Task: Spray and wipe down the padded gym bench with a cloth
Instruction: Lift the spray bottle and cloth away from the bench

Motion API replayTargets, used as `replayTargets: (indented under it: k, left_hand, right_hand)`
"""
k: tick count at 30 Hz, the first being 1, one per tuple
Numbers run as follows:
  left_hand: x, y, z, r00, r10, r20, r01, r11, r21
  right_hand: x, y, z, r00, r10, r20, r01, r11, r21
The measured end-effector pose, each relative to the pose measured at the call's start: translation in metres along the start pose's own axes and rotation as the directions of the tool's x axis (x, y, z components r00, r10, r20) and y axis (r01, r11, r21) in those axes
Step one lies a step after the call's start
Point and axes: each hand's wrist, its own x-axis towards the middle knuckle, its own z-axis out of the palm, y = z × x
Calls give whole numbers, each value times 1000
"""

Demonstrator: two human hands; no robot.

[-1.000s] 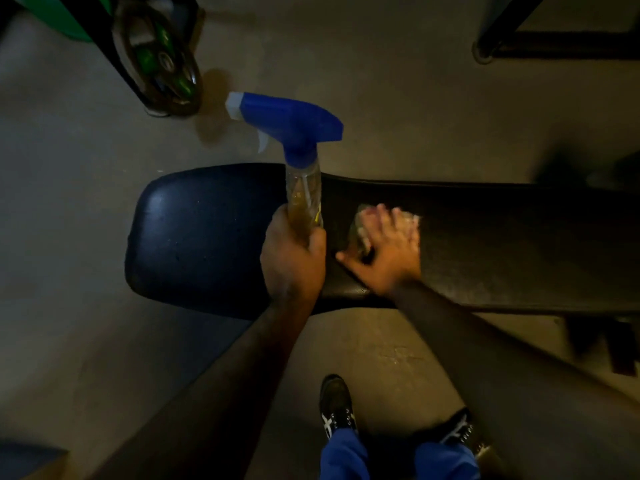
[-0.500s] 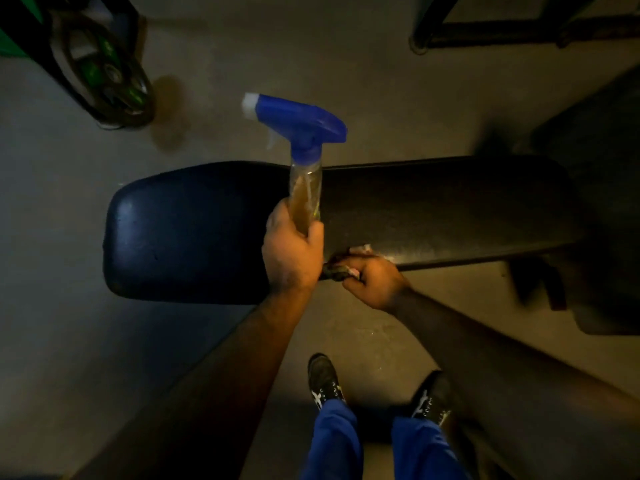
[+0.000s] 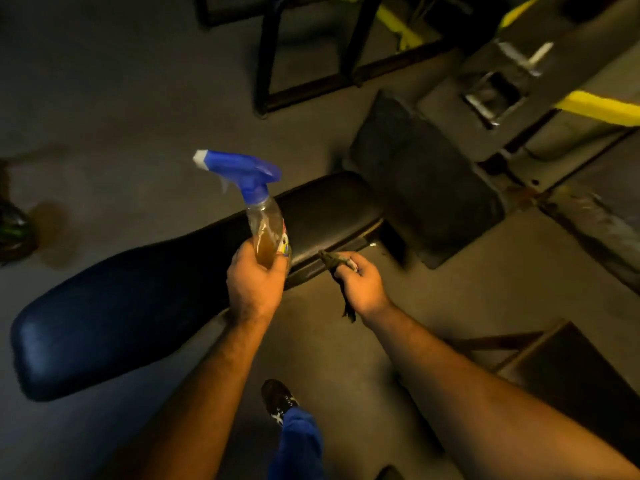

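Note:
A long dark padded bench (image 3: 131, 306) runs from lower left up to the middle of the view. My left hand (image 3: 254, 285) grips a clear spray bottle (image 3: 266, 223) with amber liquid and a blue trigger head, its nozzle pointing left above the bench. My right hand (image 3: 362, 284) is closed around a dark bunched cloth (image 3: 337, 261) just off the bench's near edge, close to its right end. A strip of the cloth hangs down below the fist.
A second dark pad (image 3: 422, 178) tilts up beyond the bench's right end. Black metal frames (image 3: 304, 88) stand at the back, with yellow-marked equipment (image 3: 595, 105) at upper right. A weight plate (image 3: 14, 230) lies at far left. My shoe (image 3: 278, 400) is on the concrete floor.
My right hand has drawn the cloth off the bench top to its near edge and bunched it in the fist. The view has swung right, showing the bench's end and more equipment.

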Motion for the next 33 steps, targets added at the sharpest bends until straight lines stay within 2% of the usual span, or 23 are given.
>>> replayTargets:
  k: [6, 11, 17, 21, 24, 26, 29, 31, 33]
  left_hand:
    - [-127, 67, 84, 982, 111, 151, -111, 994, -9]
    - [-224, 100, 157, 939, 166, 303, -190, 981, 49]
    - [-314, 110, 248, 843, 161, 513, -284, 944, 169]
    - [-355, 99, 312, 753, 120, 647, -312, 931, 190]
    - [-373, 89, 353, 701, 143, 698, -350, 922, 164]
    - [-379, 80, 376, 685, 154, 712, -380, 910, 168]
    - [-385, 69, 407, 664, 179, 726, -424, 890, 169]
    - [-388, 60, 425, 643, 199, 740, -461, 872, 167]
    - [-389, 49, 439, 622, 216, 753, -499, 850, 168]
  right_hand:
    - [-77, 44, -146, 988, -22, -152, 27, 999, 26]
    - [-140, 104, -259, 953, -33, -302, 39, 999, 16]
    - [-200, 179, -358, 866, 115, -486, -115, 993, 30]
    - [-214, 235, -402, 783, 209, -586, -209, 976, 68]
    - [-208, 256, -424, 753, 199, -627, -241, 970, 20]
    - [-199, 272, -434, 736, 168, -656, -303, 948, -97]
    - [-183, 300, -441, 726, 57, -685, -384, 860, -335]
    - [-172, 316, -443, 722, 16, -692, -402, 823, -401]
    - [-163, 333, -441, 735, 39, -677, -420, 810, -409]
